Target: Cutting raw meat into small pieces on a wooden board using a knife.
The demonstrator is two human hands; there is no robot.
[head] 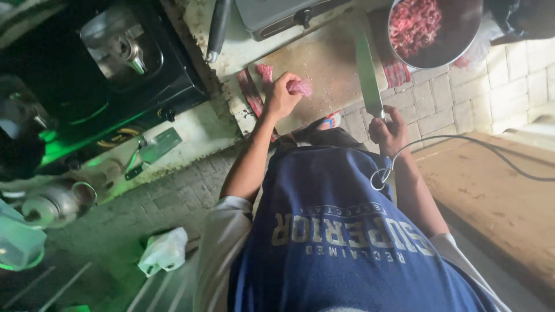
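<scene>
My left hand [281, 95] grips a pink piece of raw meat [300, 87] on a pale cutting board [324, 63]. My right hand [388, 130] is closed around the handle of a long knife [367, 66] whose blade lies along the board's right side, pointing away from me. A strip of meat [265, 72] lies on the board just left of my left hand. A metal bowl of chopped red meat [430, 26] stands at the far right of the board.
A black stove with metal pots [115, 43] stands to the left. A grey appliance [277, 14] sits behind the board. A dark cable [491, 150] runs across the right. A kettle [52, 202] and a white crumpled bag [165, 251] are lower left.
</scene>
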